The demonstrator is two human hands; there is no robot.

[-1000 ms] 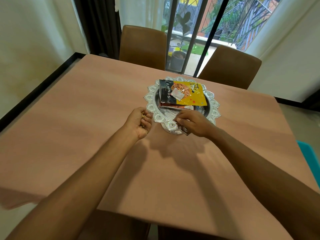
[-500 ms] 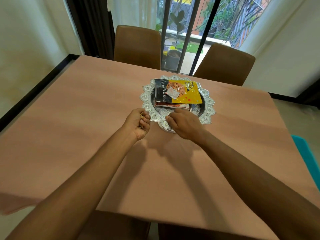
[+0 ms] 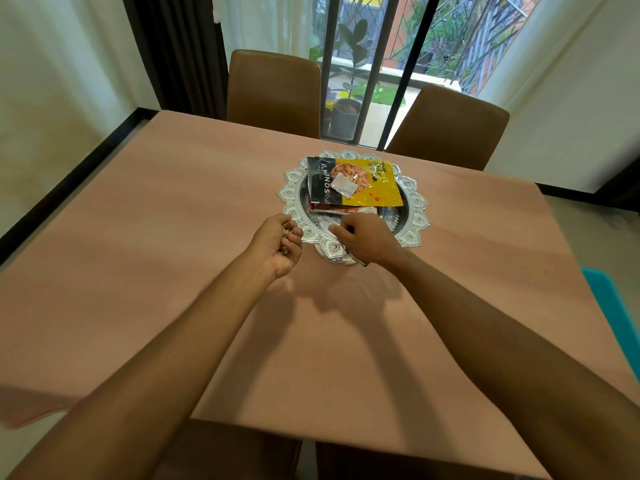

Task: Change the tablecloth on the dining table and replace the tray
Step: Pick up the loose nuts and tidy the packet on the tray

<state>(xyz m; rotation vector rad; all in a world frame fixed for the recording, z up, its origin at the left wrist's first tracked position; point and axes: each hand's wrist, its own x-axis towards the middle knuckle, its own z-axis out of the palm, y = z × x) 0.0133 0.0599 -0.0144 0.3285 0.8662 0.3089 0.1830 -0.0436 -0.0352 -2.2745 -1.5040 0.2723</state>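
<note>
A pinkish tablecloth (image 3: 173, 254) lies spread flat across most of the view. The scalloped silver tray (image 3: 414, 202) sits on it toward one o'clock of centre, carrying a yellow-and-black almonds packet (image 3: 375, 190). The right hand (image 3: 363, 240) lies over the tray's six o'clock rim, fingers curled; whether it grips anything I cannot tell. The left hand (image 3: 277, 245), at the tray's eight o'clock, curls around small yellowish pieces (image 3: 286, 233). A white sachet (image 3: 343, 185) lies on the packet.
</note>
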